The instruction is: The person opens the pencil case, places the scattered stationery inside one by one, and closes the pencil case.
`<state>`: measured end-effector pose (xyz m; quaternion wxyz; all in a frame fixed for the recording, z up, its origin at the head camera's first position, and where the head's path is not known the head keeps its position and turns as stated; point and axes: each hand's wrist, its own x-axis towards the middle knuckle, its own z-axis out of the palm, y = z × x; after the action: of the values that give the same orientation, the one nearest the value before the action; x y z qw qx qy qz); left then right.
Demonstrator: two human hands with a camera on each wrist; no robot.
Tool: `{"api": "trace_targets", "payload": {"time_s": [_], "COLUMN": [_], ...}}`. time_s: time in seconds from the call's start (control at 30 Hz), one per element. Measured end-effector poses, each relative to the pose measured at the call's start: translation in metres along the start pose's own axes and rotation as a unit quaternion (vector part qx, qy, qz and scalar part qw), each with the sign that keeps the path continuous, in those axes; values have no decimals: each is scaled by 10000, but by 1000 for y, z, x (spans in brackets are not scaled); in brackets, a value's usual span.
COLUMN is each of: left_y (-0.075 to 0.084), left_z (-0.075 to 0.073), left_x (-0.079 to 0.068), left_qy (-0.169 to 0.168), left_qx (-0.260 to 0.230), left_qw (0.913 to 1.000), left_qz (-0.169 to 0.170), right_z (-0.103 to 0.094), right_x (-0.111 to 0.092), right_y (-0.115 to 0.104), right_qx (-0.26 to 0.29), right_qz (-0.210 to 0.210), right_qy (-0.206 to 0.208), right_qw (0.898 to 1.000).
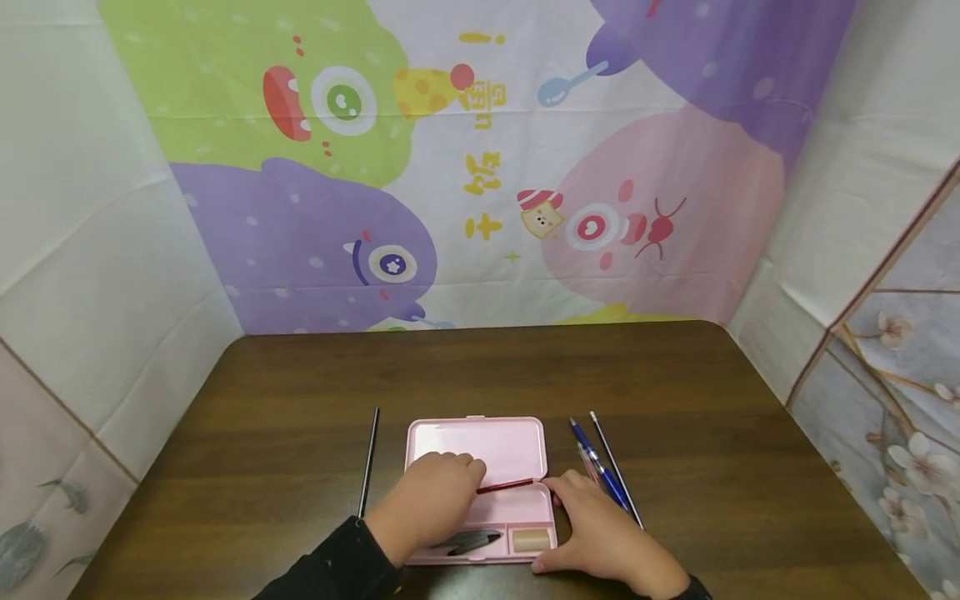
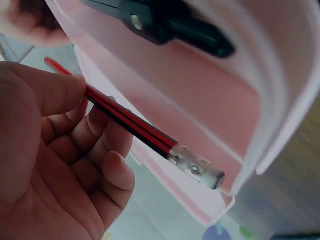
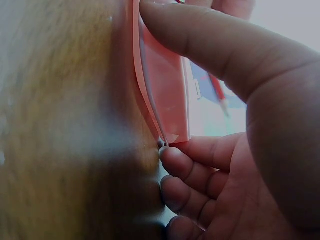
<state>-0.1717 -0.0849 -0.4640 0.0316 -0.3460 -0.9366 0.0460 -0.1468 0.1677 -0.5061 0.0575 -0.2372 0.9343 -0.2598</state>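
A pink pencil case [image 1: 517,504] lies open on the table, its lid [image 1: 510,446] folded back on the far side. My left hand [image 1: 438,496] pinches a red-and-black striped pencil [image 2: 131,122] between thumb and fingers, over the case near its hinge. A metal band and eraser tip show at one end of this pencil. My right hand [image 1: 600,533] grips the right side of the case, thumb at the near corner and fingers farther along the edge. Inside the near compartments lie a dark compass-like tool [image 1: 474,542] and a beige eraser block [image 1: 531,540].
To the left of the case lies a dark pencil [image 1: 369,462]. On the right are a blue pen [image 1: 600,467] and a dark pencil with a pale end [image 1: 617,468], with a reddish slim item between the pen and case. A patterned cloth [image 1: 480,283] hangs behind the table.
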Motion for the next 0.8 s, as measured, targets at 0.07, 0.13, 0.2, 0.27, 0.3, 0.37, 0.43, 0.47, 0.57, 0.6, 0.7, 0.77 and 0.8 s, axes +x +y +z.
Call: {"api": "trace_targets", "payload": {"time_s": [0.07, 0.13, 0.2, 0.27, 0.3, 0.37, 0.43, 0.47, 0.57, 0.6, 0.7, 0.77, 0.8], "left_y": [0, 1, 1, 1, 1, 1, 1, 1, 2, 2, 4, 5, 5], "left_z": [1, 1, 2, 4, 5, 8, 11, 12, 13, 14, 13, 12, 12], "left_x": [-1, -2, -3, -5, -6, -7, -8, -8, -7, -7, -6, -5, -5], "left_qy": [-89, -123, -125, -103, -84, -84, -114, -130, -185, -188, -196, -210, -230], "left_qx": [267, 523, 679, 698, 677, 594, 476, 421, 287, 261, 184, 133, 112], "left_qw": [9995, 9982, 9969, 9963, 9962, 9965, 9971, 9973, 9978, 9979, 9981, 9983, 9983], "left_qz": [105, 250, 382, 489, 537, 585, 590, 586, 560, 560, 553, 530, 515], "right_z": [0, 0, 0, -1, -2, -2, -3, -3, -3, -3, -2, -2, -2], "right_x": [0, 0, 0, 0, 0, 0, 0, 0, 0, 0, 0, 0, 0], "right_y": [-1, -1, -2, -3, -3, -4, -4, -4, -4, -4, -4, -4, -4], "right_qx": [-1, -2, -5, 9, 21, 47, 63, 68, 65, 62, 49, 45, 43], "right_qz": [17, 10, 1, -14, -23, -11, -19, -17, -36, -47, -46, -48, -41], "right_qy": [4, 23, 38, 43, 44, 36, 29, 27, 36, 44, 56, 66, 69], "right_qw": [10000, 10000, 10000, 10000, 10000, 10000, 10000, 10000, 10000, 10000, 10000, 10000, 10000]}}
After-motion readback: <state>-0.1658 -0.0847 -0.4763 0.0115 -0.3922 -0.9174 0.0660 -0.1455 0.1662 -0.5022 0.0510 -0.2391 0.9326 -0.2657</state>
